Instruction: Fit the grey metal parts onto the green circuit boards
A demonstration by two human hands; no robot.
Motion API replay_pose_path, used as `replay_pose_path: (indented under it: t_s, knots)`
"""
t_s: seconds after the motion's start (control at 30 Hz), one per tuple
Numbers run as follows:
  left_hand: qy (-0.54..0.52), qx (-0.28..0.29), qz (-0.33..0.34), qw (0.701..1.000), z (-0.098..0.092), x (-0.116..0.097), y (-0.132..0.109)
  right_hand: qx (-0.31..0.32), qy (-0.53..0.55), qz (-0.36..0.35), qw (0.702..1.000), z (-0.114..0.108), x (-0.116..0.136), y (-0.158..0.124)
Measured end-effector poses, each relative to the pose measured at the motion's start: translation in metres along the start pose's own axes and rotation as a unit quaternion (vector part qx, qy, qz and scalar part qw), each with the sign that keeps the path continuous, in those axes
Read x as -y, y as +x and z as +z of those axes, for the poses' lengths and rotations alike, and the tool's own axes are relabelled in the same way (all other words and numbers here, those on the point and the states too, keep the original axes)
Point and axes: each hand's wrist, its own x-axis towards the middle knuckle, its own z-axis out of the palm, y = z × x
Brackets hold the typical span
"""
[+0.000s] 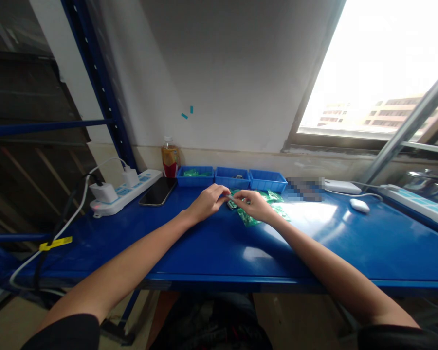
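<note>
My left hand [210, 200] and my right hand [253, 204] meet above the middle of the blue table, fingertips pinched together. Between them is a small, pale grey piece [231, 198], too small to name and partly covered by the fingers. Under and beside my right hand lie several green flat pieces [248, 219] with white marks; whether they are circuit boards or packets is unclear. A small metallic part [232, 205] shows just below the fingertips. Behind the hands stand three blue bins: the left bin [195, 183] holds green pieces, the middle bin [232, 183] a small metallic part, and the right bin [268, 184] shows no contents.
On the left of the table [211, 257] are a power strip [129, 193] with plugs, a phone [158, 191] and a drink bottle [171, 158]. To the right lie a white power bank [342, 186], a white earbud case [359, 205], cables and another power strip [419, 204].
</note>
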Motion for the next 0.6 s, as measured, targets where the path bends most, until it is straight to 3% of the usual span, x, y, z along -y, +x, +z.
replay_pose_path:
  t_s: [0.33, 0.6]
  knots:
    - [0.020, 0.052, 0.017, 0.998, -0.0029, 0.0021, 0.0003, -0.003, -0.103, -0.085, 0.991, -0.0039, -0.0069, -0.0001]
    - [0.033, 0.071, -0.029, 0.997, -0.0035, -0.0002, -0.0005, -0.009, -0.170, -0.127, 0.977, -0.0031, -0.0036, -0.0032]
